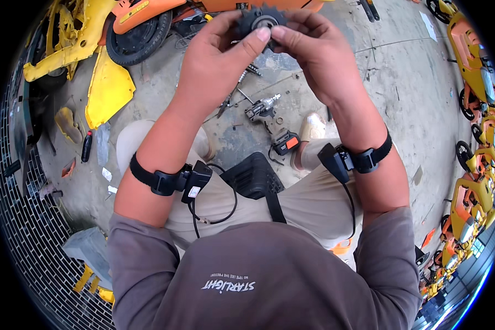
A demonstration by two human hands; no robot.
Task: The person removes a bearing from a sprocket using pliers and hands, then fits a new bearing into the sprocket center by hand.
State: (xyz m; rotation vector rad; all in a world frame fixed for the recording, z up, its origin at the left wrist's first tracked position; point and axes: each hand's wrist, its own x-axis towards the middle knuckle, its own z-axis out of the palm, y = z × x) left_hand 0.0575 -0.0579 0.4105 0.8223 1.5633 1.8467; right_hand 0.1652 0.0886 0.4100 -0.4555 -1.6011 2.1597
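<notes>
Up at the top of the view I hold a dark toothed sprocket [260, 20] between both hands. My left hand [217, 47] grips its left side, thumb pressed near the lighter round centre. From the other side my right hand [313, 44] pinches it, the thumb tip almost meeting the left one. The fingers behind the sprocket are partly hidden. Below, on the floor between my feet, lies a cordless impact wrench [269, 121] with an orange-marked battery. A small metal ring [279, 121] rests beside it.
Loose hand tools [234, 93] lie under my left wrist. A yellow panel [107, 91] and a wheel with a black tyre [140, 38] are at the upper left. A black-handled screwdriver [87, 146] lies farther left. Yellow and orange scooters [467, 203] line the right side.
</notes>
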